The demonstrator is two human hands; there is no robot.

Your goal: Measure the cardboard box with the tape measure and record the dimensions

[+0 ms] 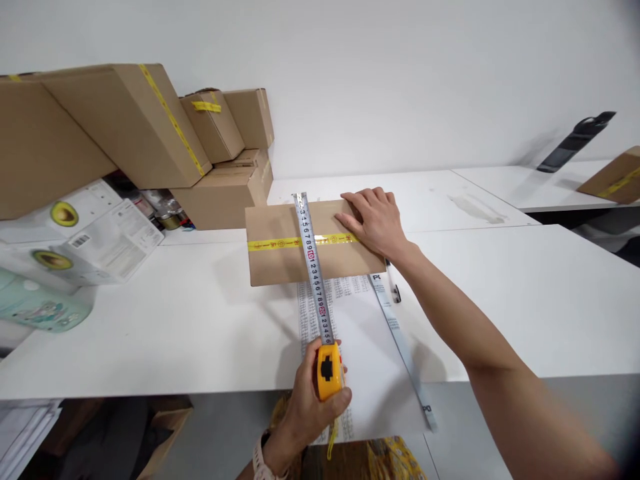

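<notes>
My left hand (313, 403) is closed around a yellow tape measure (329, 377) near the table's front edge. Its metal blade (313, 267) runs out away from me across the top of a cardboard box (273, 267), with the hooked end at the far edge. Yellow printed packing tape (270, 245) crosses the box lengthwise. My right hand (374, 220) lies over the box's right end, fingers spread on its top. Beneath the box are a printed sheet (360, 353) and a pale strip (400, 343); a black pen (395, 292) is partly hidden beside them.
Several cardboard boxes (150, 127) are stacked at the left against the wall. White avocado-printed cartons (110, 233) and a mint-green bottle (45, 303) stand in front. At the far right are a black bottle (575, 143) and another taped box (613, 180).
</notes>
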